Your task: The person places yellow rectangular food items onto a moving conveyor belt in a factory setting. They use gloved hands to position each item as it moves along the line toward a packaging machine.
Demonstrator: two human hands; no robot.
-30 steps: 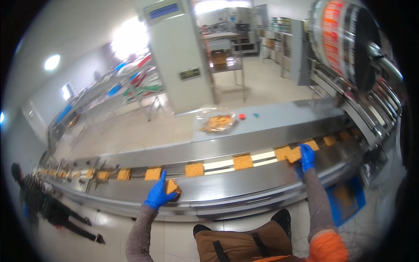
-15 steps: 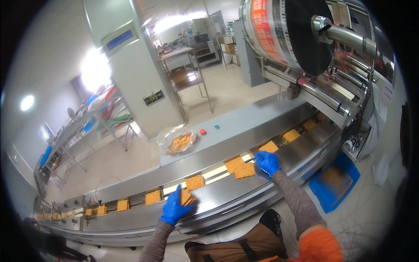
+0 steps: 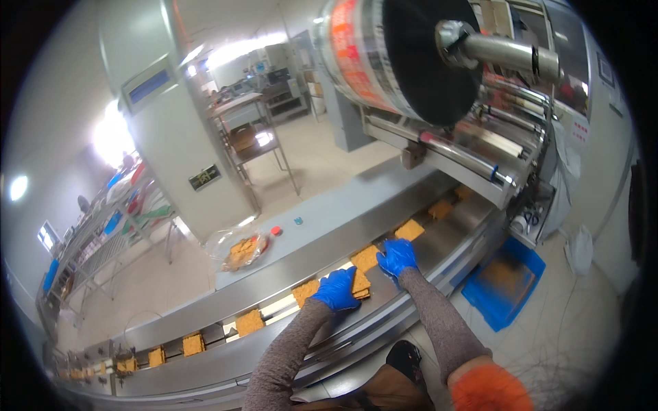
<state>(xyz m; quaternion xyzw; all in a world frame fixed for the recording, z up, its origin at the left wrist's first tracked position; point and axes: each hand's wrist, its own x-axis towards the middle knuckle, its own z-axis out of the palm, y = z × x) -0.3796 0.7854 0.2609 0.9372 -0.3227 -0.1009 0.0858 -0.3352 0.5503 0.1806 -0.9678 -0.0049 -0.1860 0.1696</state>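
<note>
Square, rough golden biscuits (image 3: 249, 322) lie spaced along the narrow lane of a steel conveyor (image 3: 226, 373). My left hand (image 3: 336, 289), in a blue glove, is closed round a small stack of biscuits (image 3: 361, 283) at the lane's near edge. Its fingers hide part of the stack and lie over the right end of another biscuit (image 3: 306, 293). My right hand (image 3: 397, 258), gloved in blue too, is beside a biscuit in the lane (image 3: 365, 258). Its fingers are curled downward at that biscuit's right edge, and whatever they hold is hidden.
A clear bag of biscuits (image 3: 243, 253), a red cap (image 3: 276, 231) and a small teal item (image 3: 298, 220) sit on the grey ledge behind the conveyor. A large printed film roll (image 3: 363, 58) overhangs the right end. Below right, a blue crate (image 3: 505, 282) stands on the floor.
My left hand has carried its stack rightward along the conveyor, close to my right hand. My right hand has shifted toward the biscuit on its left. The whole view has swung right.
</note>
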